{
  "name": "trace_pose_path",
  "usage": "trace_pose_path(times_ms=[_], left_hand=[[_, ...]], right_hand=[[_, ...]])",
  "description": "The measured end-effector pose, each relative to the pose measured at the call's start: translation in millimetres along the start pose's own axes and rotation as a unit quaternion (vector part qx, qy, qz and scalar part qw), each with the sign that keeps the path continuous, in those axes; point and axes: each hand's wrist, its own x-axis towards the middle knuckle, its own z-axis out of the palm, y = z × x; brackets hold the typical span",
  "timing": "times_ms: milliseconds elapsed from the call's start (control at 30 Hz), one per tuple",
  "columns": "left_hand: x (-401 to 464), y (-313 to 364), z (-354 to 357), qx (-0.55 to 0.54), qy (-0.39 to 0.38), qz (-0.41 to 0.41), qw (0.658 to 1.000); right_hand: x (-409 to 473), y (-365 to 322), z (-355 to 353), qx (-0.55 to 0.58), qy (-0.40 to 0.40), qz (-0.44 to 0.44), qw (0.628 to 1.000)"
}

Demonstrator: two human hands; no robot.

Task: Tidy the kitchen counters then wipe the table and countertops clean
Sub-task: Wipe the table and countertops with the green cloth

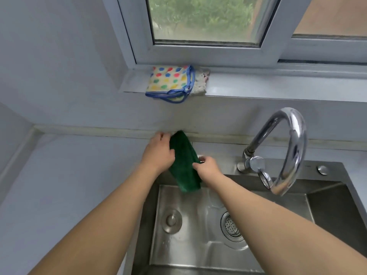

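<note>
A dark green cloth hangs folded over the back left corner of the steel sink, its lower end dangling into the basin. My left hand grips the cloth's upper left side, above the pale countertop. My right hand pinches its right edge at the sink rim. Both forearms reach in from below.
A curved chrome tap arches over the sink to the right of my hands. Folded polka-dot cloths with blue trim lie on the windowsill above. The wet basin has a drain strainer and a round plug.
</note>
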Motion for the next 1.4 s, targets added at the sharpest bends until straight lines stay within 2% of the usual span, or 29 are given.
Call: trace_pose_path(times_ms=[67,133,267,367,467,533,600,700,833,967,1033,1133,1267,1367,1400], left_hand=[[0,0,29,0.025,-0.131,0.028,0.991],[-4,8,57,0.069,-0.203,0.044,0.976],[2,15,83,0.116,-0.173,-0.005,0.978],[12,18,88,0.166,-0.183,-0.012,0.969],[11,29,92,0.199,-0.182,-0.008,0.963],[7,42,102,0.207,-0.178,0.012,0.962],[6,56,111,0.216,-0.178,0.025,0.96],[7,82,125,0.201,-0.174,0.043,0.963],[5,120,161,0.015,-0.184,0.059,0.981],[13,124,196,0.143,-0.062,0.083,0.984],[12,121,200,0.129,-0.079,0.077,0.985],[-1,101,211,0.025,-0.099,0.04,0.994],[-41,117,202,-0.006,-0.066,0.017,0.998],[-74,154,185,0.079,-0.122,0.017,0.989],[-85,167,178,0.073,-0.134,0.005,0.988]], right_hand=[[2,10,-7,-0.079,0.021,0.0,0.997],[-3,22,-18,-0.123,0.034,-0.022,0.992],[-14,51,-39,-0.247,0.043,-0.052,0.967],[-28,93,-65,-0.292,0.061,0.003,0.954],[-41,123,-92,-0.226,0.147,0.026,0.963],[-40,135,-117,-0.311,0.179,0.014,0.933],[-34,140,-134,-0.422,0.138,-0.015,0.896],[-26,144,-148,-0.456,0.062,0.001,0.888],[-20,147,-152,-0.478,0.006,0.021,0.878],[-18,152,-153,-0.474,-0.008,0.013,0.88],[-20,152,-162,-0.473,-0.024,0.006,0.881],[-26,148,-175,-0.458,-0.032,0.007,0.888],[-47,147,-185,-0.434,-0.027,0.018,0.9],[-69,157,-193,-0.436,-0.04,0.018,0.899],[-77,164,-199,-0.44,-0.046,0.026,0.896]])
